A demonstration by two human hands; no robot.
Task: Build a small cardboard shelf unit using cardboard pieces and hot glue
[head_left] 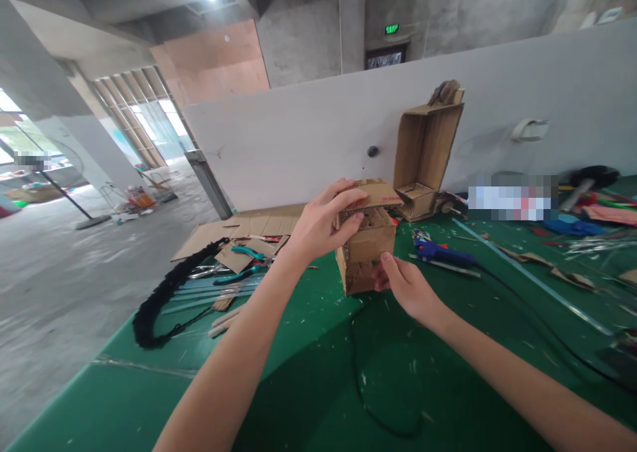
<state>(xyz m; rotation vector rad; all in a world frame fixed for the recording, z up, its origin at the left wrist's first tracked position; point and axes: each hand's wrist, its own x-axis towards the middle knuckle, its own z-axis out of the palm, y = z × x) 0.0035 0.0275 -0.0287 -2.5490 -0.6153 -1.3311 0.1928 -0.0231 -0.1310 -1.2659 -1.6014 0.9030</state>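
Note:
A small cardboard box [371, 243] stands on the green table in front of me, with an opening low on its near side. My left hand [331, 220] grips its upper left edge, thumb on the near side and fingers over the top flap [375, 194]. At the lower right, my right hand [405, 283] pinches the box's edge, its fingers partly inside the opening. Just right of the box lies a blue glue gun [442, 253] with a black cord. Behind it a taller open cardboard box [425, 150] stands upright against the white panel.
On the left lie teal-handled pliers [241, 276], clear glue sticks [209, 296], a black fuzzy strip [159, 299] and flat cardboard [269, 220]. A long clear strip [537, 279] and cardboard scraps [572, 279] lie right. The white panel [298, 140] borders the table's back.

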